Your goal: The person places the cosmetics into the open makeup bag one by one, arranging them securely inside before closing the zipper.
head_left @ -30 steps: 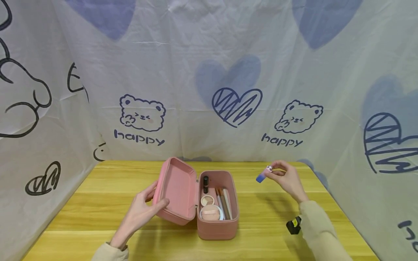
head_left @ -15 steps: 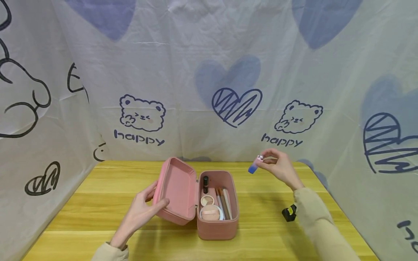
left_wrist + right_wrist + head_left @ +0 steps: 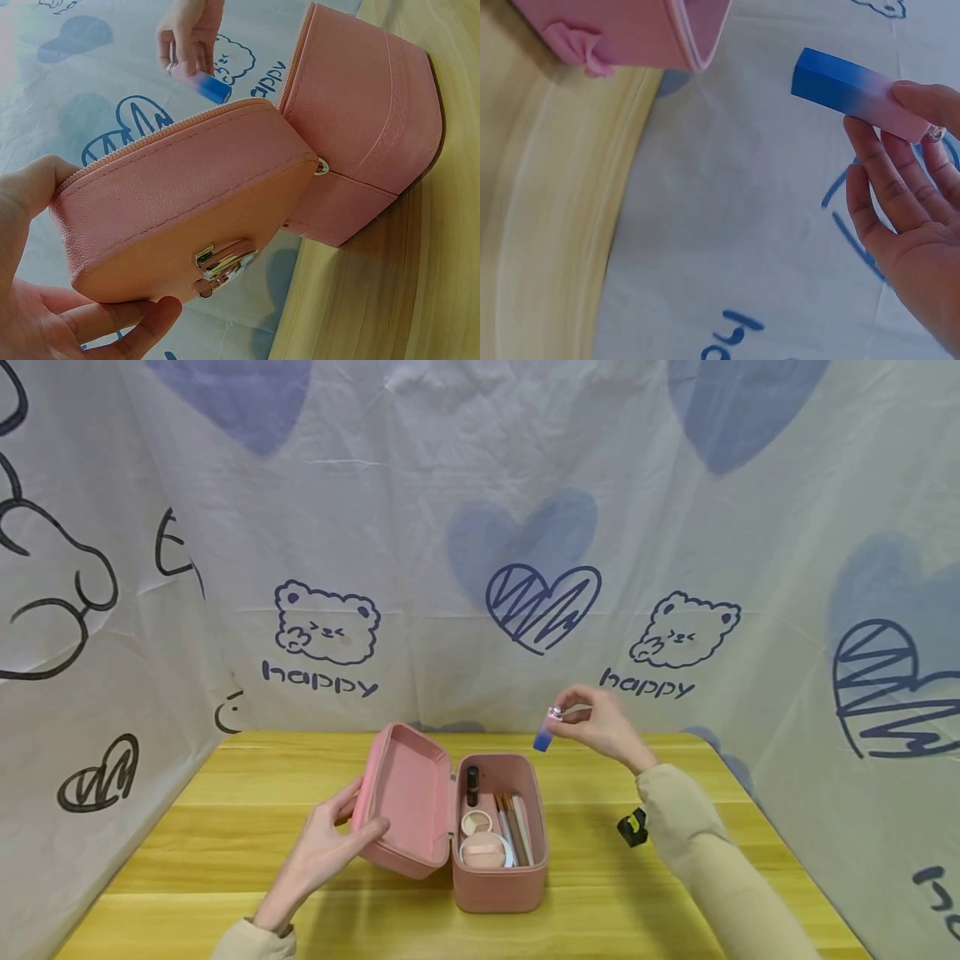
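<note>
My left hand (image 3: 322, 843) holds the raised lid (image 3: 411, 802) of a pink makeup case (image 3: 498, 892), thumb on its rim and fingers behind. In the left wrist view, the lid's outer side shows a gold-coloured handle fitting (image 3: 225, 264). My right hand (image 3: 603, 727) pinches a blue-and-pink, square-sided lipstick (image 3: 546, 735) by its pink end, which has a silvery tip. It hangs in the air, behind and right of the case. Inside the case lie a black tube (image 3: 472, 783), a round palette (image 3: 476, 822), a powder puff (image 3: 483, 853) and several slim brush-like sticks (image 3: 519, 831).
The case stands on a yellow wood-grain table (image 3: 225, 827). A printed cloth (image 3: 450, 485) hangs behind and at both sides. A black piece with a yellow patch (image 3: 632, 828) sits by the right sleeve. The right wrist view shows a pink bow (image 3: 577, 46) on the case.
My right hand has carried the lipstick left and upward, closer to the case; the black piece by the sleeve shifted along with the arm. The left hand and lid have stayed put.
</note>
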`<state>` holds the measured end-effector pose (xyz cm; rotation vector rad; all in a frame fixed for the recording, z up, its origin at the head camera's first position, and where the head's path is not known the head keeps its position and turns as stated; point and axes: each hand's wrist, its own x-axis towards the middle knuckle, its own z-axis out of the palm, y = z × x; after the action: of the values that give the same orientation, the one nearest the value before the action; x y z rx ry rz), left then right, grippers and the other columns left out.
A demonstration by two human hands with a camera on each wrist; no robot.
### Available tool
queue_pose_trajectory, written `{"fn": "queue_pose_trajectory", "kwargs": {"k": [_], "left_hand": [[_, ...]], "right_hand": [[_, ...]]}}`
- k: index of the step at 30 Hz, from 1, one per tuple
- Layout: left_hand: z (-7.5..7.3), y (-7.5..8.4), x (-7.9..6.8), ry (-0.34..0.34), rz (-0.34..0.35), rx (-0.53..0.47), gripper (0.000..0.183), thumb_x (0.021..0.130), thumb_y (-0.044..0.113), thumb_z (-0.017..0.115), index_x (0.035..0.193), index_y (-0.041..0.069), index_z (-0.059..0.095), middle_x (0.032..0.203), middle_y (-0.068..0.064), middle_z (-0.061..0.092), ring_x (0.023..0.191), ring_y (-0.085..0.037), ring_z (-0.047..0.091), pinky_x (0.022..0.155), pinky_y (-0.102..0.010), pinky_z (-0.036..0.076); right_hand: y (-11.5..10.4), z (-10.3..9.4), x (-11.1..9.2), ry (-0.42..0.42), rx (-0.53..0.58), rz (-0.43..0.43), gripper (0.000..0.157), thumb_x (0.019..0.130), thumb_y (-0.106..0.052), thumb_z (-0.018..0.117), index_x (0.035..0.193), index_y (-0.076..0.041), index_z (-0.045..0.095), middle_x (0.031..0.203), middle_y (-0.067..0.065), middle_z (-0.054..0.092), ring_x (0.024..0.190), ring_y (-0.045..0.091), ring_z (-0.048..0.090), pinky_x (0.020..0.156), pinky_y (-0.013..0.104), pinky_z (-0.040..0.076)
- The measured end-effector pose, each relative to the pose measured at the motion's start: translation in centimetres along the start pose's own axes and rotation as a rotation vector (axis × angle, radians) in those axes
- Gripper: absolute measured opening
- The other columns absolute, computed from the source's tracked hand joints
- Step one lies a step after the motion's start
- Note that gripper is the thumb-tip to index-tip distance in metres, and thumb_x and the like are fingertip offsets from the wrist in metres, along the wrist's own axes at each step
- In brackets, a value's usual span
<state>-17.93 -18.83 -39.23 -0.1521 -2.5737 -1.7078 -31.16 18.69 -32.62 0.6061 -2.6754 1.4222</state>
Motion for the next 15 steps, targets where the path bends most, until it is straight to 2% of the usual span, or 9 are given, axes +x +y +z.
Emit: {"fn": "queue_pose_trajectory", "kwargs": {"k": [3, 10, 15], "left_hand": [[0.0, 0.0, 0.0, 0.001, 0.000, 0.002, 0.081, 0.092, 0.022, 0.070, 0.155, -0.005, 0.029, 0.137, -0.028, 0.060, 0.115, -0.032, 0.069, 0.092, -0.034, 0.058], [-0.1, -0.1, 0.0, -0.006, 0.000, 0.001, 0.081, 0.092, 0.023, 0.070, 0.156, -0.004, 0.029, 0.138, -0.026, 0.061, 0.115, -0.030, 0.069, 0.090, -0.026, 0.056], [-0.2, 0.0, -0.1, -0.009, 0.005, 0.003, 0.080, 0.092, 0.023, 0.070, 0.156, -0.003, 0.029, 0.138, -0.026, 0.061, 0.117, -0.031, 0.068, 0.093, -0.033, 0.057]], "right_hand": [[-0.6, 0.9, 0.6, -0.049, -0.014, -0.013, 0.027, 0.086, -0.007, 0.077, 0.108, -0.001, 0.063, 0.108, 0.019, 0.068, 0.095, 0.028, 0.074, 0.084, 0.037, 0.061], [-1.1, 2.8, 1.7, -0.137, -0.099, -0.056, 0.024, 0.084, -0.005, 0.079, 0.101, -0.001, 0.062, 0.100, 0.016, 0.066, 0.089, 0.025, 0.072, 0.082, 0.034, 0.061], [-1.6, 4.0, 2.3, -0.179, -0.151, -0.067, 0.024, 0.081, -0.005, 0.080, 0.097, -0.001, 0.062, 0.096, 0.014, 0.066, 0.085, 0.021, 0.069, 0.081, 0.032, 0.060]]}}
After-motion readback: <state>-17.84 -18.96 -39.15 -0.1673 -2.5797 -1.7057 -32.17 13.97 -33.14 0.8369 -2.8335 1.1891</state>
